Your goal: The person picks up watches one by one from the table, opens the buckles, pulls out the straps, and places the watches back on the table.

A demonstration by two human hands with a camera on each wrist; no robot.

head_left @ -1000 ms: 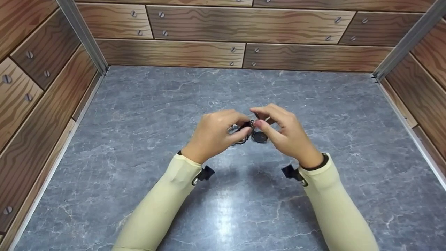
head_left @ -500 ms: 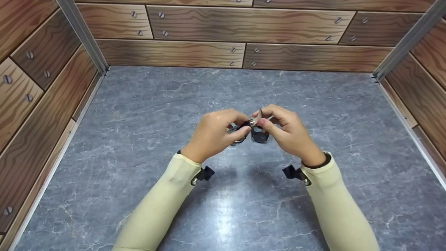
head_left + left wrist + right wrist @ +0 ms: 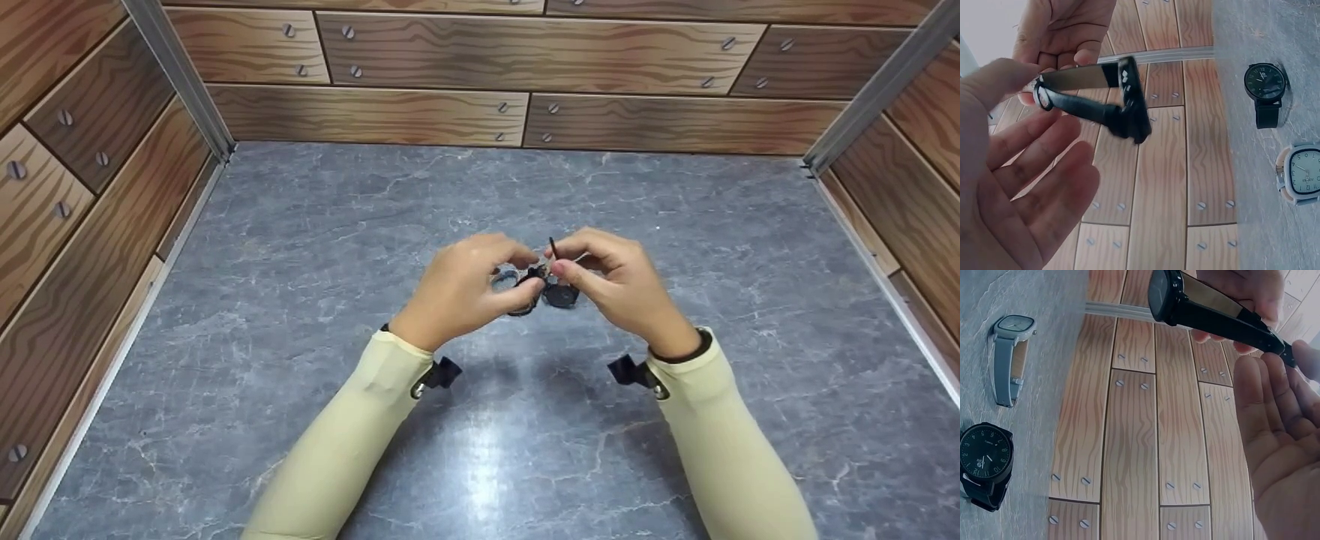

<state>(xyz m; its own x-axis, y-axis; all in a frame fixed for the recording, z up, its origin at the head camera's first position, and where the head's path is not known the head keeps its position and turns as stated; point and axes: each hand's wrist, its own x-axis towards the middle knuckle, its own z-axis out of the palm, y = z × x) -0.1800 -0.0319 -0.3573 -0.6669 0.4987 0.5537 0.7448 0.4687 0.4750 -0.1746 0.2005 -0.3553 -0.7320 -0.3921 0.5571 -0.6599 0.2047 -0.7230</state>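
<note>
Between my two hands is a wristwatch (image 3: pixel 1120 107) with a black strap and a brown lining, bent into a loop with its case hanging below. My left hand (image 3: pixel 465 277) holds it by the strap near the buckle, thumb and index finger at the metal. The thumb and index finger of my right hand (image 3: pixel 619 277) pinch the strap's end, which sticks up in the head view. In the right wrist view the case (image 3: pixel 1163 295) is turned edge-on, so its dial is mostly hidden.
Two more watches lie on the grey marbled table (image 3: pixel 360 225) below the hands: a round black one (image 3: pixel 1265 81) and a squarish pale one (image 3: pixel 1304 171) with a grey strap. Wood-print panels (image 3: pixel 450 56) wall in the back and sides.
The right fingers have shifted on the strap end, which turned from showing its pale lining to standing edge-on. The left index finger has lifted slightly from the thumb. Both forearms stay put.
</note>
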